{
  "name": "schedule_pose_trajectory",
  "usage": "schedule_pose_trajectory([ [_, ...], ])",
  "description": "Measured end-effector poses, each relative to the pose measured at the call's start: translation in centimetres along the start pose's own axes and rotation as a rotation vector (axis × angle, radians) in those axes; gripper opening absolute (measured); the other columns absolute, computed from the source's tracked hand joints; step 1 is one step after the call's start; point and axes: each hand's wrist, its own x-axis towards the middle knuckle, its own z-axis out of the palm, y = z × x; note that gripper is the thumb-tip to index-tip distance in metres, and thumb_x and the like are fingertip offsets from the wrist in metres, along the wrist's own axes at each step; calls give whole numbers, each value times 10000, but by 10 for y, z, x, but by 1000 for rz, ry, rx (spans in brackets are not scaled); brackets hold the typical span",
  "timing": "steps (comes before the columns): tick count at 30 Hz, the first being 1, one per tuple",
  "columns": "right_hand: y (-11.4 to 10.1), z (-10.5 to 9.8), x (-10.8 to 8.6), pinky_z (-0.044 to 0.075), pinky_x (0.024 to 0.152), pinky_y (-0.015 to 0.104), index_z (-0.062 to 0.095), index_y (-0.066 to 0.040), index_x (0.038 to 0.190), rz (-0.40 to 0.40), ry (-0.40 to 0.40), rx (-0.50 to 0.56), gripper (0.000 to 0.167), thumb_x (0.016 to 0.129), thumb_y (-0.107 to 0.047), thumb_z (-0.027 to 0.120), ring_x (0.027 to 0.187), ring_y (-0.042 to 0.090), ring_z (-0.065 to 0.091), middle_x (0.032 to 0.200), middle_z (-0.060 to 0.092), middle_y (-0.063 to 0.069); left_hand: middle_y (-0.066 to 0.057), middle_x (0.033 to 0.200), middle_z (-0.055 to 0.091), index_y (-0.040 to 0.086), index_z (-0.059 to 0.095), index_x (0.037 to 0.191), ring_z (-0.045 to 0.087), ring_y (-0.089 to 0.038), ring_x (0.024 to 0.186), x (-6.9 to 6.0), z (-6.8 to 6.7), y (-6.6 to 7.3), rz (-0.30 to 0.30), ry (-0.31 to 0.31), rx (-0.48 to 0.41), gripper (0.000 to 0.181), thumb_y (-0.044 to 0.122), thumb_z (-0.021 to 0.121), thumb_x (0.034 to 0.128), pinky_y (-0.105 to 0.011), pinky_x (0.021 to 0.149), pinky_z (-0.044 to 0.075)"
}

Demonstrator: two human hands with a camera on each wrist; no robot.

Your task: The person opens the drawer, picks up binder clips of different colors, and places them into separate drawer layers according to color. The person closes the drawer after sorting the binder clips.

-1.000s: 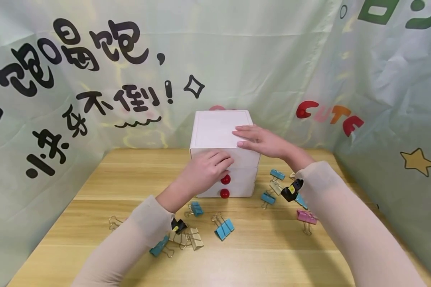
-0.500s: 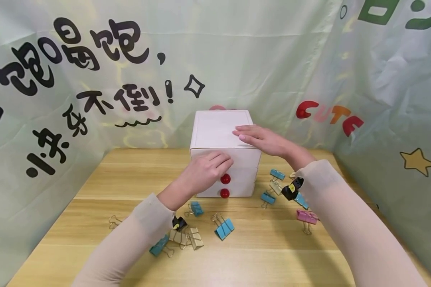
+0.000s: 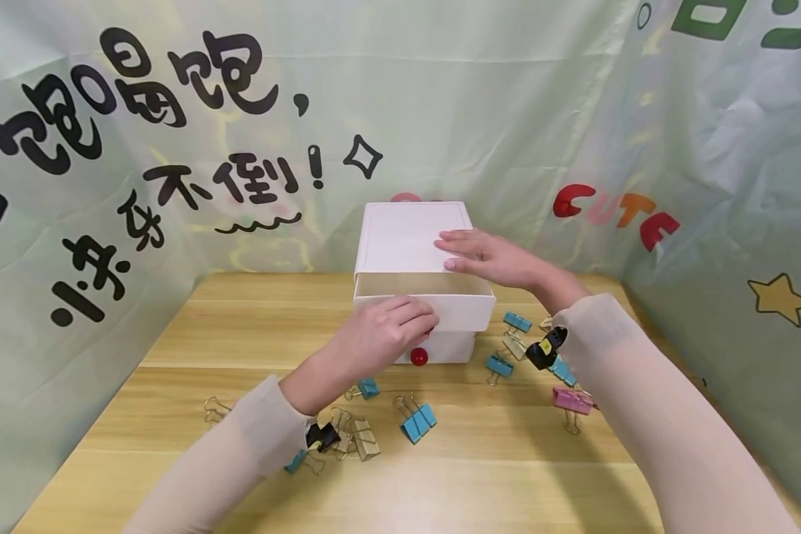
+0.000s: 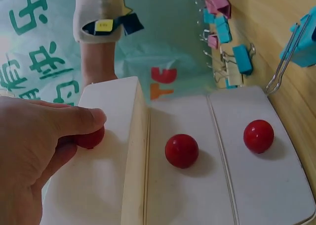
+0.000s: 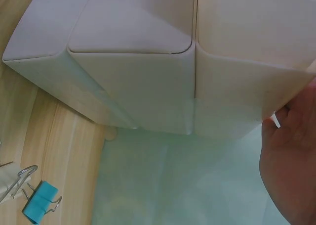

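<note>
A small white drawer cabinet (image 3: 407, 233) with three drawers stands on the table. Its top drawer (image 3: 467, 311) is pulled partway out, with a gap behind the front. My left hand (image 3: 387, 326) pinches the red knob (image 4: 90, 139) of that drawer between thumb and fingers. The middle drawer's red knob (image 4: 181, 151) and the lowest one's red knob (image 4: 258, 136) sit on drawers that are closed. On the cabinet's top, near its right front edge, rests my right hand (image 3: 490, 256) with fingers straight. The drawer's inside is mostly hidden.
Binder clips lie about on the wooden table (image 3: 254, 326): a blue clip (image 3: 418, 423) and a cream clip (image 3: 366, 439) in front, a pink clip (image 3: 572, 400) and several others to the right. A printed cloth (image 3: 480, 96) hangs behind.
The top drawer has slid out toward me, drawn by my left hand on its knob; it was closed before. My right hand has stayed on the cabinet's top.
</note>
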Motion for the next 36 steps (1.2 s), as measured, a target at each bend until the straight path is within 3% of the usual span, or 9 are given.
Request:
schedule_pose_trajectory([
  [13, 0, 0, 0, 181, 1149, 529, 456, -203, 1473, 5, 21, 18, 590, 965, -486, 555, 1459, 239, 189, 1573, 312, -19, -32, 1106, 697, 61, 721, 1096, 626, -172, 1066, -8, -9, 8, 72, 9, -45, 240, 73, 753, 858, -251, 1002, 448],
  [20, 2, 1, 0, 175, 1153, 529, 459, -207, 1470, -11, 27, 12, 577, 966, -465, 568, 1458, 237, 193, 1569, 318, -18, -44, 1090, 705, 57, 723, 1073, 646, -194, 1061, -17, -16, 6, 73, 114, -160, 302, 195, 808, 818, -299, 983, 477],
  [29, 0, 2, 0, 128, 1153, 574, 439, -195, 1483, -16, 16, -7, 633, 947, -502, 579, 1470, 265, 163, 1582, 294, 15, -59, 1070, 708, 46, 729, 1062, 653, -196, 1047, -38, -33, 1, -31, 138, -246, 268, 210, 767, 853, -315, 967, 492],
  [36, -1, 3, 2, 48, 1179, 523, 433, -221, 1487, -6, 22, -75, 651, 940, -552, 555, 1485, 176, 99, 1573, 302, -40, -56, 1046, 704, 42, 721, 1041, 663, -207, 1013, -61, -38, -4, -97, 140, -257, 344, 353, 583, 989, -343, 912, 529],
])
